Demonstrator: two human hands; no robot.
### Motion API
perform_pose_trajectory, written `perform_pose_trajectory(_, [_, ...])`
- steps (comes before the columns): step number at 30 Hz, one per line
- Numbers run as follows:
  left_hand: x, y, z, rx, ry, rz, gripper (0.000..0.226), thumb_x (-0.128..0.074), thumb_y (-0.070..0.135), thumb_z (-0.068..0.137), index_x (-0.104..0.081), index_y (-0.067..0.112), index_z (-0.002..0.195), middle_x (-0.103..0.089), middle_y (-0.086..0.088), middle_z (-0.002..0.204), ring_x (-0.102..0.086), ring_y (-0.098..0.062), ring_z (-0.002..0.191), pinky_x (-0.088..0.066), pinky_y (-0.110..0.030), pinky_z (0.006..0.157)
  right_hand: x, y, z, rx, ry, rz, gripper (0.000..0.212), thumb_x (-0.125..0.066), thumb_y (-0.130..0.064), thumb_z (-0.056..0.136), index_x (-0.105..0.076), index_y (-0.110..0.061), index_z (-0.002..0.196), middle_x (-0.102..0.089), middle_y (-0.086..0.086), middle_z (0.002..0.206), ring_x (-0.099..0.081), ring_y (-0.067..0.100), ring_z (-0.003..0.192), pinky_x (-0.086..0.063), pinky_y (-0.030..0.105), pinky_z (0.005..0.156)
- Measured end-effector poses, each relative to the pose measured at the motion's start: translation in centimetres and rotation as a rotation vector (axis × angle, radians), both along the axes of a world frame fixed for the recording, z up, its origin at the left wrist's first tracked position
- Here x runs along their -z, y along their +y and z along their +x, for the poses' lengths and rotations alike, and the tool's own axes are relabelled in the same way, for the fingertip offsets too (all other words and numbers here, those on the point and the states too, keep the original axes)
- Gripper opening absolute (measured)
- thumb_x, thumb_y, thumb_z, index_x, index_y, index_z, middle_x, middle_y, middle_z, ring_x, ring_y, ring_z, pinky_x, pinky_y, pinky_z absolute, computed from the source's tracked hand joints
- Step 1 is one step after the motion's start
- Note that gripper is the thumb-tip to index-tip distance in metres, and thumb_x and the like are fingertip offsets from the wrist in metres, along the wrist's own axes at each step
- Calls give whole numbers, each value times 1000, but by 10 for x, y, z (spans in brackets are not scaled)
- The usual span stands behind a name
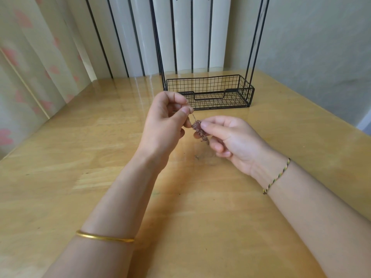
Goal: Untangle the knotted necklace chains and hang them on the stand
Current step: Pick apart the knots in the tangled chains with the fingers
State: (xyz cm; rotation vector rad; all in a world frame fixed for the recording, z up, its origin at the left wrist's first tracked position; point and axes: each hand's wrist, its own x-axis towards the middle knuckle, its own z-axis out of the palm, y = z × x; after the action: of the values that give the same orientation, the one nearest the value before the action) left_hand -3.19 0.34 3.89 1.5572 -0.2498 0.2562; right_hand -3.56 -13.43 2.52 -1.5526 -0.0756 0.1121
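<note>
A knotted chain [199, 131] is pinched by left hand [166, 119] and right hand [230, 137]; the stand [208, 91] is seen at twelve o'clock.

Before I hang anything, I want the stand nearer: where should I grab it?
Probably the stand by its basket's front rim, reaching straight in from your side: that rim dips into a low notch facing you, while the thin uprights run out of view.
</note>
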Motion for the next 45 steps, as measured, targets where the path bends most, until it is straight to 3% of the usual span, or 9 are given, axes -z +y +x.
perform_pose_trajectory(6, [4, 0, 3, 5, -5, 13, 23, -46, -1, 93, -50, 20, 88, -54, 3, 79, -48, -6, 62, -37, -20, 58, 0, 1, 1, 129, -188, -130, 18, -51, -18, 95, -62, -16, 80, -67, -1, 80, -40, 8, 44, -29, 8, 37])
perform_pose_trajectory(13, [9, 0, 6, 43, 8, 49, 24, -42, -3, 94, -51, 18, 89, -49, 1, 84, -45, -9, 70, -41, -21, 70, -1, -1, 4, 244, -332, -242, 23, -51, -23, 95, -60, -18, 75, -63, -7, 71, -49, -5, 50, -34, 7, 46])
perform_pose_trajectory(18, [10, 0, 7, 47, 19, 72, 24, -43, -2, 94, -52, 19, 89, -49, 3, 83, -46, -10, 74, -41, -25, 80, -1, -5, 6, 322, -405, -339, 28, -56, -26, 91, -60, -11, 68, -62, -1, 68, -56, 15, 68, -49, 36, 73])
perform_pose_trajectory(22, [10, 1, 8, 47, 37, 1, 25, -43, -5, 93, -51, 18, 87, -50, 1, 80, -48, -13, 77, -41, -32, 86, 3, -5, 8, 336, -391, -434, 31, -57, -28, 89, -60, -6, 69, -66, 7, 71, -62, 29, 73, -52, 47, 76])
perform_pose_trajectory(26, [10, 0, 6, 96, 51, -93, 26, -43, -7, 93, -49, 17, 85, -52, 3, 75, -54, -15, 81, -43, -34, 88, 5, -7, 10, 295, -327, -517, 35, -53, -36, 89, -59, -13, 63, -67, 2, 67, -64, 29, 73, -51, 52, 80])
perform_pose_trajectory(30, [10, -1, 6, 100, 27, -90, 26, -41, -7, 93, -50, 16, 85, -51, 3, 74, -52, -10, 68, -44, -25, 76, 6, -7, 8, 254, -345, -518, 34, -53, -34, 90, -58, -15, 62, -66, -2, 65, -64, 25, 72, -51, 45, 80])
perform_pose_trajectory(34, [7, 0, 5, 65, -25, 28, 21, -47, -7, 89, -52, 13, 87, -52, 0, 78, -48, -10, 67, -43, -21, 68, 0, -1, 4, 191, -393, -239, 22, -56, -21, 92, -59, -14, 71, -63, -1, 68, -60, 9, 63, -46, 13, 58])
perform_pose_trajectory(38, [5, -6, -1, 91, -48, 164, 20, -51, -7, 81, -53, 11, 89, -55, -2, 76, -52, -11, 67, -46, -17, 64, -2, -1, 5, 254, -431, -174, 22, -58, -23, 91, -59, -15, 70, -63, -4, 67, -60, 8, 65, -48, 17, 61])
perform_pose_trajectory(45, [3, -8, -8, -45, -252, 378, 17, -56, 9, 74, -56, 16, 89, -64, 1, 76, -61, -15, 79, -51, -37, 80, -3, -2, 6, 324, -407, -141, 22, -53, -21, 94, -56, -16, 72, -60, -5, 68, -58, 6, 64, -48, 17, 61])
